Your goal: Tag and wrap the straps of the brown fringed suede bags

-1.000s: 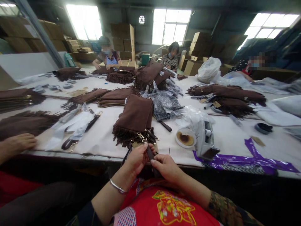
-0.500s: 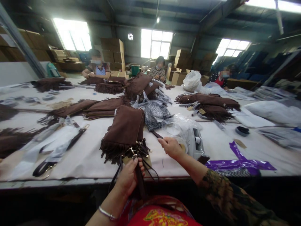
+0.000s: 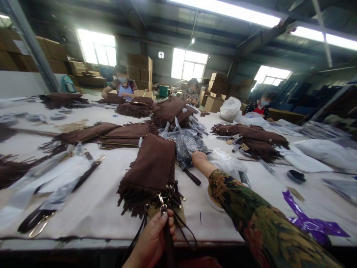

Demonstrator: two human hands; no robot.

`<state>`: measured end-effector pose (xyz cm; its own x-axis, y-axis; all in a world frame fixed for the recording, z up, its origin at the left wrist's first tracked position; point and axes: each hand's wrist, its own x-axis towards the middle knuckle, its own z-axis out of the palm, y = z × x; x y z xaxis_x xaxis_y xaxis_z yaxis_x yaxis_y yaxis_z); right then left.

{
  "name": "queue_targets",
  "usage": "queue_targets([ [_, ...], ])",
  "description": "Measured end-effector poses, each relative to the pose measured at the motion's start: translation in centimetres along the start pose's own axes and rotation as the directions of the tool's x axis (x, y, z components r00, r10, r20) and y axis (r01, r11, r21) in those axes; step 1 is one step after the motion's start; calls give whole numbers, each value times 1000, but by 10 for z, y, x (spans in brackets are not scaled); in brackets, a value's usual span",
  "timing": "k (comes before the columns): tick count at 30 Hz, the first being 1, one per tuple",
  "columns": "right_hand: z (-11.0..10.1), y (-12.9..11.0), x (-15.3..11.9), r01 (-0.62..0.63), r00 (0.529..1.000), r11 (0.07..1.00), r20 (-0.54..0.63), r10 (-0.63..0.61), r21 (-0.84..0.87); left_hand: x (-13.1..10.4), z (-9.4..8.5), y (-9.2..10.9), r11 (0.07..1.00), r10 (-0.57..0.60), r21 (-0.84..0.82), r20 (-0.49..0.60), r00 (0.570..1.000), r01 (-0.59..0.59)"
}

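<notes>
My left hand (image 3: 156,232) is closed around a dark brown strap (image 3: 169,242) at the table's front edge. A gold clasp (image 3: 161,200) just above the fingers joins the strap to a brown fringed bag (image 3: 156,163) lying on the table. Thin dark cords and a tan tag (image 3: 178,214) hang by the clasp. My right hand (image 3: 199,159) reaches out at the near side of a black-and-white patterned bag (image 3: 189,144). Its fingers are hidden from me. A short dark strap end (image 3: 193,178) lies loose below that hand.
More brown fringed bags (image 3: 125,134) lie in piles across the table. Clear plastic (image 3: 228,162) and a tape roll (image 3: 213,199) are beside my right arm. Purple wrapping (image 3: 312,221) lies at right, wrapped straps (image 3: 80,175) at left. Several people sit across the table.
My right hand has let go of the dark strap and moved forward to the patterned bag. My left hand keeps its hold on the strap. The camera view has tilted up.
</notes>
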<state>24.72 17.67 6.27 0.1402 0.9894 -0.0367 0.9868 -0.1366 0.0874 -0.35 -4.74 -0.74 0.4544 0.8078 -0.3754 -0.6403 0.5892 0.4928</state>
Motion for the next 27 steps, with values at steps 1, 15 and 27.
queue_targets([
  [1,2,-1,2,-3,1000,1000,-5,3,-5,0,0,0,1000,-1,-2,4,1000,1],
  [15,2,18,7,-27,999,999,-36,28,38,0,-1,3,1000,-10,8,24,1000,10],
  [27,-31,46,-74,152,967,757,-253,18,635,-1,7,4,997,33,64,-39,999,-31],
])
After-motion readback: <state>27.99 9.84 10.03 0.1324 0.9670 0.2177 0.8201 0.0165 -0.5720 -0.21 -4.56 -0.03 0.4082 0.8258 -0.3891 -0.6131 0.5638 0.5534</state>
